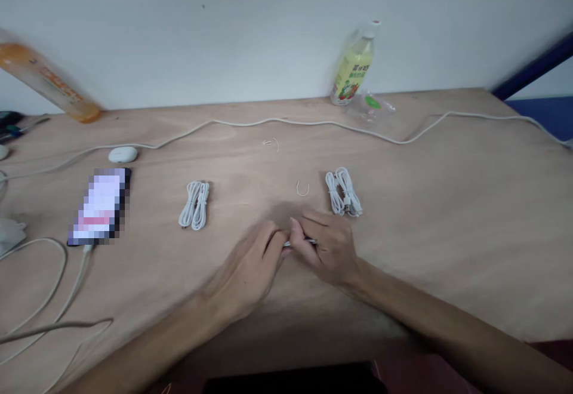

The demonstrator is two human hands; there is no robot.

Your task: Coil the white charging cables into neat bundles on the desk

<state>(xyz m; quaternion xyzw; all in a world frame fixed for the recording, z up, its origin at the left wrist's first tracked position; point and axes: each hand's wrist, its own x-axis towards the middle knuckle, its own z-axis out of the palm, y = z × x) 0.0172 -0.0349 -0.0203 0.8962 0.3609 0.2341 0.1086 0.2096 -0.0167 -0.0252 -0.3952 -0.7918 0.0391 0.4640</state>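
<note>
Pinching a thin white piece (312, 241) between my left hand (253, 259) and my right hand (331, 243), I have the fingers of both curled narrowly about it; most of it is hidden, so I cannot tell its full shape; it is directly before me, at the meeting of my hands. For so small a thing, I judge, it is good to use the fingertips and not the whole fist; pressure should be light, wrists calm, and a little more of the piece left visible to the eye.

The wooden table (416, 197) is pale; a coiled cable bundle (194, 205) lies to the left, a second bundle (343, 192) just beyond my right hand; a curved white wire (303, 194) lies apart from it. Behind, a long white cord (277, 120) crosses the table; a yellow-green bottle (353, 73) stands near the white wall (250, 36), with a clear wrapper (370, 111) beside it; a phone (101, 206) lies at left, with a cable plugged in.
</note>
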